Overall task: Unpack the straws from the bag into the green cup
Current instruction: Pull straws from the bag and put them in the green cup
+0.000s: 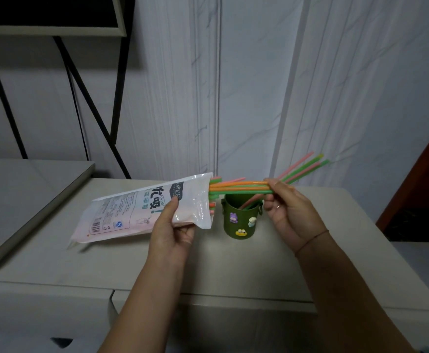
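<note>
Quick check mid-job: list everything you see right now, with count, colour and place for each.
Plastic straw bag: one, white and pink with print, held tilted above the table, mouth toward the cup.
Thin plastic straws: several, orange, green, pink, half out of the bag.
Straws in cup: a few, pink and green, leaning right.
Green cup with cartoon stickers: one, upright on the table.
Beige table: one, beneath everything.
Left hand: grips the bag.
Right hand: pinches the straws.

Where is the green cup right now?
In the head view, the green cup stands on the table between the left hand and right hand, below the bag's mouth.
</note>
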Motion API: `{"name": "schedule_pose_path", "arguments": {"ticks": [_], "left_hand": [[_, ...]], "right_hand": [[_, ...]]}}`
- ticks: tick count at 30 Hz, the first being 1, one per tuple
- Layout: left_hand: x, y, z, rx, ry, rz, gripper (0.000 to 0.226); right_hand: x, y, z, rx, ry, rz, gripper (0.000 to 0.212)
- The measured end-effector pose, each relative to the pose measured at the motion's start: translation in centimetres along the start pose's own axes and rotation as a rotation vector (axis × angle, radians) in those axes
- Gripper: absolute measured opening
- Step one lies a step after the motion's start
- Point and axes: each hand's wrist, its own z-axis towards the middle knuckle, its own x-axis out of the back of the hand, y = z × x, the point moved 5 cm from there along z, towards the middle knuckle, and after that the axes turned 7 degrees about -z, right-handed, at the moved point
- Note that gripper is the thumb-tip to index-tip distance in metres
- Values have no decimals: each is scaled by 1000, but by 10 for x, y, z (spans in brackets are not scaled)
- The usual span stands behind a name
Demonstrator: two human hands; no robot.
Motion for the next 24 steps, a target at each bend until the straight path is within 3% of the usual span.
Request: {"name": "schedule_pose_path", "arguments": {"ticks": [4,11,16,19,24], "left_hand": [[-1,-9,-3,8,4,0,28],[1,-4,-2,-21,23,-12,34],[1,10,2,-42,21,-13,23],[1,6,1,-42,7,-11,34],[-2,-7,-4,-27,1,4,32]], "right_hand": [[-15,24,-2,-57,-40,19,13],[-10,18,-3,0,62,2,5],[5,1,-2,19,112,4,8],[3,6,-3,3,88,1,7],[-11,21,-4,-17,31,-38,12]]}}
